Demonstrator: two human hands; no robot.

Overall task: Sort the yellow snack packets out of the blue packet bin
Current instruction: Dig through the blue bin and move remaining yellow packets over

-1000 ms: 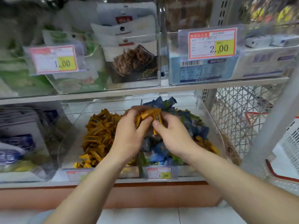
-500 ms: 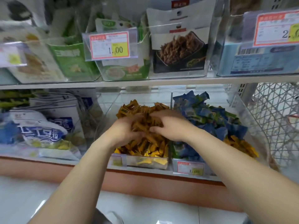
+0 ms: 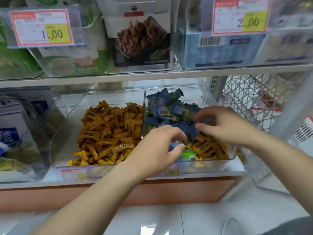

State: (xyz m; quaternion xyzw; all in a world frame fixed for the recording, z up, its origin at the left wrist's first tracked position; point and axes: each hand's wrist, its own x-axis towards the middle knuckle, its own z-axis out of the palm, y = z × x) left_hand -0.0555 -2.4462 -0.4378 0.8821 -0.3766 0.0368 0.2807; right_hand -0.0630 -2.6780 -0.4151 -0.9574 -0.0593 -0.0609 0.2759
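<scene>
Two clear bins sit side by side on the lower shelf. The left bin (image 3: 67,116) holds a heap of yellow snack packets (image 3: 108,131). In the right bin (image 3: 209,99) blue packets (image 3: 166,109) are piled at the back, with several yellow packets (image 3: 208,148) and a green one (image 3: 188,153) at the front. My left hand (image 3: 157,150) hovers over that bin's front left corner, fingers loosely curled, nothing visibly in it. My right hand (image 3: 225,126) reaches in from the right with spread fingers, its tips at the blue packets.
An upper shelf (image 3: 152,74) carries clear bins of green, dark and pale blue packs with price tags. White and blue bags (image 3: 10,133) fill the bin at far left. A white wire basket (image 3: 245,99) stands to the right. Below lies tiled floor.
Both hands carried yellow packets from the right bin to the left bin's heap, left them there, and have come back over the right bin without them.
</scene>
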